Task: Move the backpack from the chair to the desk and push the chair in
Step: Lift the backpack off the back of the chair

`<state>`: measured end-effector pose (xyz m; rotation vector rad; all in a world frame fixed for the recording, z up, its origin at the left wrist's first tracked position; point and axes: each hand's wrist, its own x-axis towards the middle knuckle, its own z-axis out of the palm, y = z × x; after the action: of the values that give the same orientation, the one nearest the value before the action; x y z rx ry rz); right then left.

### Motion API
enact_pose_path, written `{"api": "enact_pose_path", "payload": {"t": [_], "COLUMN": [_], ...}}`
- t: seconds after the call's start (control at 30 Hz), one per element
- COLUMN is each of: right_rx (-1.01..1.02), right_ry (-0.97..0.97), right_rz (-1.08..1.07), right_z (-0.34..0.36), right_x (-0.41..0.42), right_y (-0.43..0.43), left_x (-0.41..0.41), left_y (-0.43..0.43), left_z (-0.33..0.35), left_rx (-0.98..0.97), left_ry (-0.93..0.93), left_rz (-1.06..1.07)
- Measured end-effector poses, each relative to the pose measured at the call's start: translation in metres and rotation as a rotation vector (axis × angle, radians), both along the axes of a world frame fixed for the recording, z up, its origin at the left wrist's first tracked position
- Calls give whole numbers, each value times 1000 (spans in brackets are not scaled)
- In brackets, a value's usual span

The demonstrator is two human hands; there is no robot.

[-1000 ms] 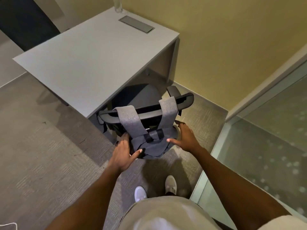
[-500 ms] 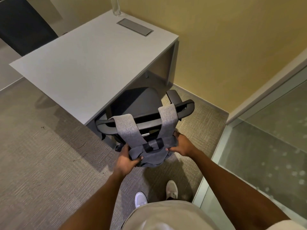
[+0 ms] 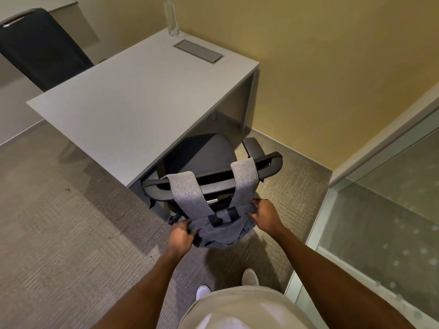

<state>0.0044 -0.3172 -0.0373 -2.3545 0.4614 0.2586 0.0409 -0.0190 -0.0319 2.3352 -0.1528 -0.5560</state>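
Observation:
A grey fabric backpack (image 3: pixel 219 230) hangs behind the black chair (image 3: pixel 202 157), with both shoulder straps looped over the top of the chair's backrest. My left hand (image 3: pixel 181 236) grips the backpack's left side and my right hand (image 3: pixel 264 214) grips its right side. The chair's seat sits partly under the grey desk (image 3: pixel 133 103), whose top is bare in the middle.
A clear bottle (image 3: pixel 172 19) and a grey cable hatch (image 3: pixel 198 51) sit at the desk's far end. A second dark chair (image 3: pixel 42 48) stands at the far left. A yellow wall and a frosted glass partition (image 3: pixel 384 222) close in on the right. Carpet lies on the left.
Both hands went from open beside the backpack to closed on its sides. The view has tilted up slightly, showing more of the desk's far end.

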Motion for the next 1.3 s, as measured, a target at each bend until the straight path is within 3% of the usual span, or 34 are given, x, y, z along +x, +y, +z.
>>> {"api": "enact_pose_path", "payload": {"t": [0.27,0.67,0.77,0.93,1.13,1.3], "right_rx": [-16,177,254,717,845,891], "right_ry": [-87,-302,-224,105,22,-200], "right_rz": [-8,71,78,198,-413,-719], "right_z": [25,116,144,187,162,142], "right_x": [0,-24,-22,-17,34,44], "right_y": [2,-5,-9,-35,-31,-46], "left_x": [6,-23,-24,-26,-21,-14], "left_y": [13,15,8,-1,-19,-37], "left_z": [16,86,103,110,120,123], "left_rx": [34,-339,-352,-406,-389,-389], "left_ry": [-118,-444,-500,-475,-501,-528], "left_rz": [-106,-17,2,-16,-118,-160]}}
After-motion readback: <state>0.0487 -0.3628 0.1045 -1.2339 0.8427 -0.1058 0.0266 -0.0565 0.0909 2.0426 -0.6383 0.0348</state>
